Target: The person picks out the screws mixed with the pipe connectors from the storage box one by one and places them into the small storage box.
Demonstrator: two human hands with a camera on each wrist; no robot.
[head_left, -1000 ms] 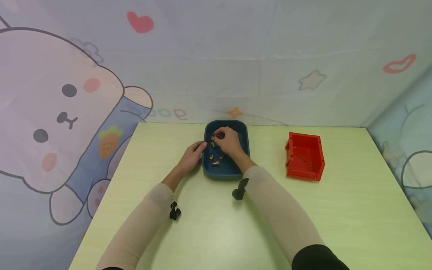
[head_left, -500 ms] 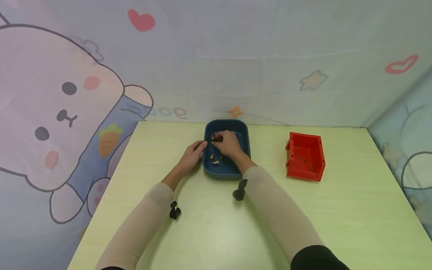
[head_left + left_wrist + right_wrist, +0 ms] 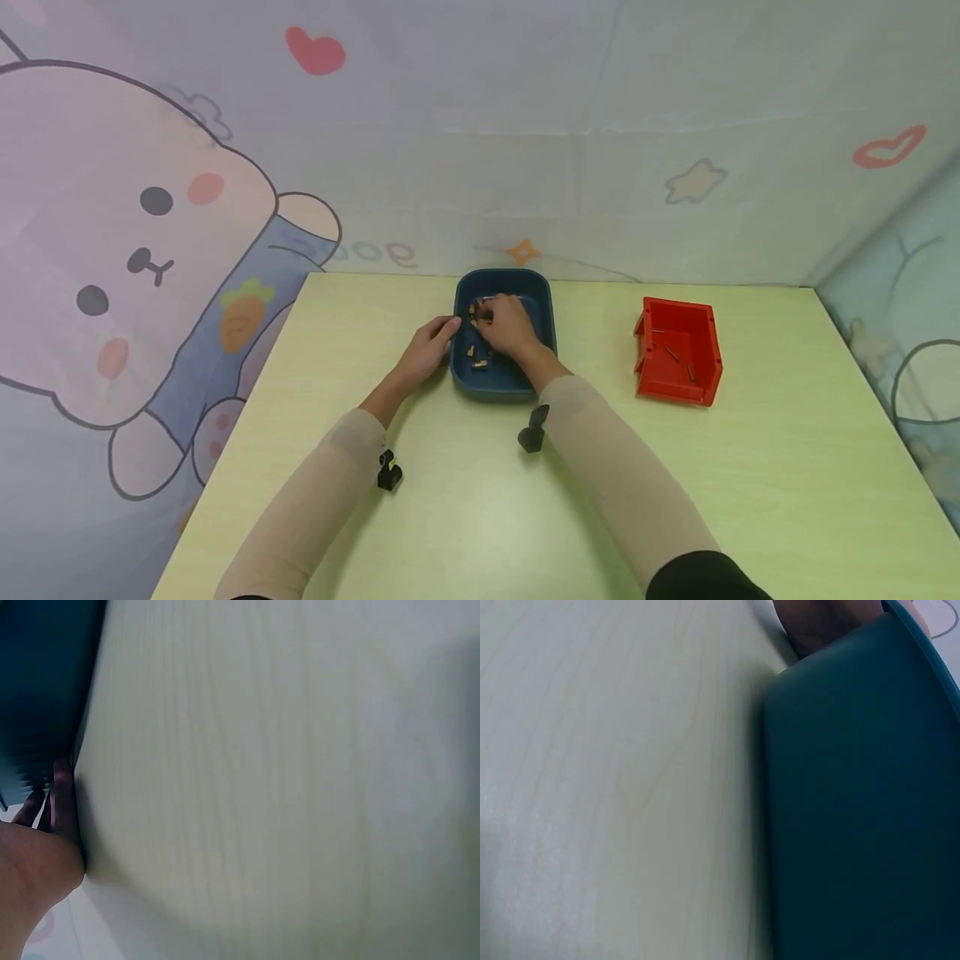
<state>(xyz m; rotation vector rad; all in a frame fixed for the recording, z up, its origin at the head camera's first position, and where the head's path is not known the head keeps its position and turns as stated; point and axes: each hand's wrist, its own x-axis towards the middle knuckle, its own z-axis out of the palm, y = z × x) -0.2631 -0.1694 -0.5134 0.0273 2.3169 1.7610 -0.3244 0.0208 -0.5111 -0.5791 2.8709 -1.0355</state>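
Observation:
A dark blue tray [image 3: 495,390] stands near the table's back edge. My left hand [image 3: 424,352] holds its left side, thumb at the rim; in the left wrist view its fingers [image 3: 64,799] lie along the tray's outer wall. My right hand [image 3: 510,323] reaches into the tray with bent fingers, thumb and fingertips close together among small brass-coloured pieces. I cannot tell whether they pinch one. Short brass pieces [image 3: 480,365] lie on the tray floor nearer me, others at its left side. In the right wrist view, the tray wall [image 3: 862,787] hides the right fingers.
To the right, a red open-front bin [image 3: 678,387] holds several thin brass-coloured pins [image 3: 672,354]. Both stand on a pale wood-grain table [image 3: 465,500]. A printed cloth [image 3: 585,167] hangs behind the table, and a dark cable loop [image 3: 896,383] shows at the far right.
My right hand has shifted slightly right and nearer to me inside the tray, its fingers drawn in closer. The left hand stays at the tray's left side.

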